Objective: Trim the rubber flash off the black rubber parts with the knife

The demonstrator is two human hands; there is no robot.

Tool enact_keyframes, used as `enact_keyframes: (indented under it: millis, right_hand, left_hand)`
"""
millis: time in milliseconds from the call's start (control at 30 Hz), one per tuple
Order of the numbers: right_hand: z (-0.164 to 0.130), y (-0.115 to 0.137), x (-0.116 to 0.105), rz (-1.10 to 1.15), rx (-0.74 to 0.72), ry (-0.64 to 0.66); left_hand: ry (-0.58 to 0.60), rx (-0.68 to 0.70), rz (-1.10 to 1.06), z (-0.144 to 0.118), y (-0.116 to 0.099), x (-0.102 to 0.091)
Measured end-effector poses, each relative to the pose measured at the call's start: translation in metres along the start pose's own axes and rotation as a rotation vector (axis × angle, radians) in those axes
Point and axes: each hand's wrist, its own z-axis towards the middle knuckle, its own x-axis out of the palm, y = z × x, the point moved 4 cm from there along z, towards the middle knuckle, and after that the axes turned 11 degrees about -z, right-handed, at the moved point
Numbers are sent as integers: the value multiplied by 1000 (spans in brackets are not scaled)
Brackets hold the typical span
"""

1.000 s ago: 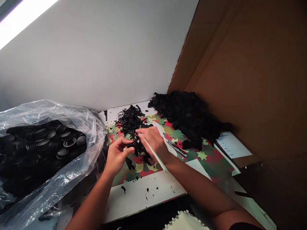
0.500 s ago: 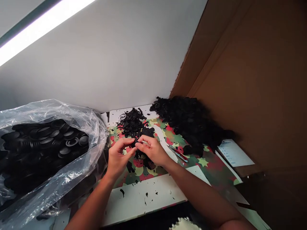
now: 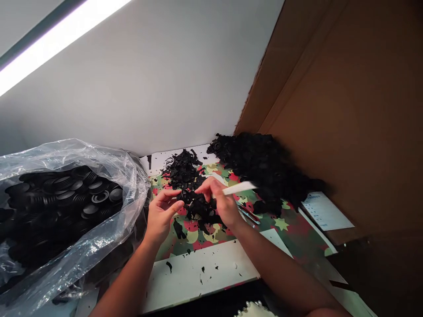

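Observation:
Between the thumb and fingertips of my left hand [image 3: 163, 213] is a small black ribbed rubber piece [image 3: 182, 197], above the cutting scraps. My right hand [image 3: 220, 200] is just to its right, index finger reaching toward the piece but apart from it, other fingers curled. A flat white strip [image 3: 240, 188] sticks out of that hand to the right; its other end is hidden by the fingers. Below and behind both hands lie black rubber scraps [image 3: 183, 169] on a camouflage-patterned sheet [image 3: 218, 235].
At left, a clear plastic bag [image 3: 132, 193] holds many round ribbed black pieces [image 3: 66, 193]. A large black heap [image 3: 264, 163] leans by the cardboard wall [image 3: 346, 110]. A red-and-silver tool [image 3: 249, 215] and a white printed card [image 3: 327, 211] lie at right.
My right hand has drawn away from my left, to the right and slightly up, and the white strip now projects from it. My left hand stays nearly still with the black piece.

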Motion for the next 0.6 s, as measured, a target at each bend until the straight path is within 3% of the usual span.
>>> enact_keyframes:
  millis: [100, 267, 600]
  right_hand:
    - [-1, -5, -4, 12, -2, -86]
    - [-9, -5, 8, 65, 78, -30]
    - [-15, 14, 15, -46, -74, 83]
  left_hand:
    - [-43, -16, -8, 0, 3, -1]
    - [-51, -6, 11, -2, 5, 0]
    - [9, 86, 28, -6, 3, 3]
